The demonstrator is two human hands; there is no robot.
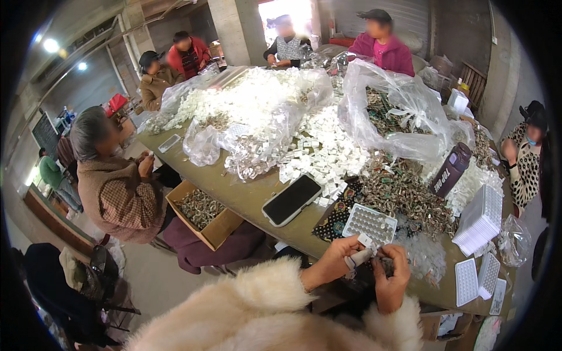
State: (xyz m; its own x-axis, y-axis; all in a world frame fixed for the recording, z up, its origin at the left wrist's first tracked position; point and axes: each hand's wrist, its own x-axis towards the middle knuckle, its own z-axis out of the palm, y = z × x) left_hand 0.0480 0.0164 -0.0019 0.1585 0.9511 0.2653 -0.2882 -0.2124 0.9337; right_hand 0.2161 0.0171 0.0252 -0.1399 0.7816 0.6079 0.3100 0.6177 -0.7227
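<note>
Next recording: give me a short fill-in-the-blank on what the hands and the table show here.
1. Both hands, left hand and right hand, meet over a small ____ piece.
2. The smartphone lies with its dark screen facing ____.
3. Just beyond the hands lies a white ____ tray with rows of pockets.
4. The clear plastic bag holds ____-coloured parts.

Missing: white; up; plastic; dark
</note>
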